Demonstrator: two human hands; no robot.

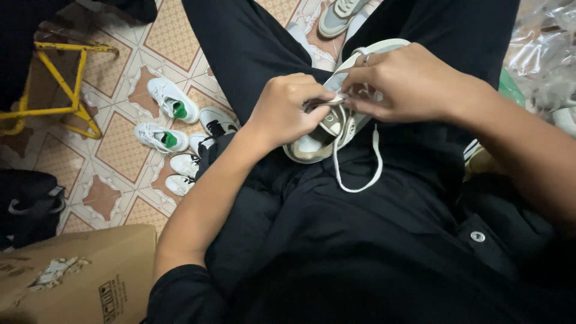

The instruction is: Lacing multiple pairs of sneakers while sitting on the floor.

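A white and beige sneaker [318, 141] rests on my lap, toe pointing away. My left hand [288, 108] grips its near side and pinches the white shoelace [360, 180], which hangs down in a loop over my black trousers. My right hand [408, 81] is over the upper part of the shoe, fingers closed on the lace near the eyelets. A ring shows on one finger of the right hand. Most of the shoe's top is hidden by both hands.
Two white sneakers with green insoles [171, 99] and several more white shoes [189, 165] lie on the patterned tile floor at left. A yellow metal frame [60, 84] stands far left. A cardboard box [78, 276] sits bottom left. A grey sneaker [339, 15] lies ahead; clear plastic [546, 54] at right.
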